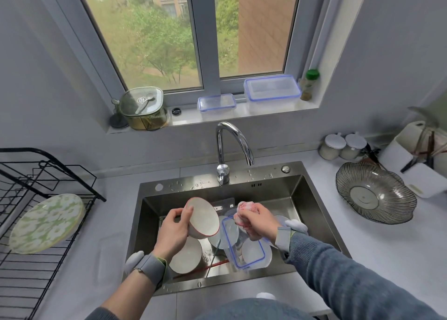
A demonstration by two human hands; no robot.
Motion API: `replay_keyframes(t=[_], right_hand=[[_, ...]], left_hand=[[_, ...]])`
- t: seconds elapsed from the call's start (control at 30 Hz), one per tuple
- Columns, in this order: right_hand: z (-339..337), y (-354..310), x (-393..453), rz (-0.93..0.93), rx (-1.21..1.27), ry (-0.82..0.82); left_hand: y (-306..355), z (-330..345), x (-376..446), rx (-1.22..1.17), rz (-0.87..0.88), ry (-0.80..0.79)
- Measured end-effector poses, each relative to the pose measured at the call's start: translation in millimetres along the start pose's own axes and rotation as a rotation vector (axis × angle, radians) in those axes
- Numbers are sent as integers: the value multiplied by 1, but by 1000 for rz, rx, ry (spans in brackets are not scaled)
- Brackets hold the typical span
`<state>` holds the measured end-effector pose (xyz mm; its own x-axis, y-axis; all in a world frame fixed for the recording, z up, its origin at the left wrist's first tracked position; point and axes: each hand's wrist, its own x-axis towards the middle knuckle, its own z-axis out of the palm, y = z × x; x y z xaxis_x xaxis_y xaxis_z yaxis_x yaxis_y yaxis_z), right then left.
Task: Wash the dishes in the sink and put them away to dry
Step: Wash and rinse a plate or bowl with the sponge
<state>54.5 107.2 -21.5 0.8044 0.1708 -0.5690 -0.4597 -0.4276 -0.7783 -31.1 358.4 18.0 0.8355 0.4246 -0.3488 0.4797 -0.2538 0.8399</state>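
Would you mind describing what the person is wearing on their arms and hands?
Both hands, left hand and right hand, are bare. Each wrist carries a grey strap with a thin yellow-green edge and a white rounded piece attached. The right arm has a blue-grey knitted sleeve.

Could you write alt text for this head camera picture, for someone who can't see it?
Over a steel sink holding unwashed dishes, a person's left hand holds a white bowl with a red rim while the right hand grips a pink cloth. A floral plate stands in a black drying rack on the left, below a window.
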Motion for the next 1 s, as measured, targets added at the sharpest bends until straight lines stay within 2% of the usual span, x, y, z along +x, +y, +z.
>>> replay_keyframes(t=[0.2, 0.47, 0.67, 0.83, 1.0], right_hand=[[6, -3, 9, -23, 24, 24], [4, -16, -13, -66, 9, 153], [-4, 7, 8, -168, -11, 112], [-17, 57, 59, -126, -39, 152], [-13, 2, -10, -122, -42, 226]], left_hand=[[17, 4, -3, 197, 145, 21], [41, 20, -6, 497, 346, -18], [56, 31, -11, 621, 473, 10], [62, 39, -14, 711, 577, 37], [62, 44, -19, 779, 625, 32]])
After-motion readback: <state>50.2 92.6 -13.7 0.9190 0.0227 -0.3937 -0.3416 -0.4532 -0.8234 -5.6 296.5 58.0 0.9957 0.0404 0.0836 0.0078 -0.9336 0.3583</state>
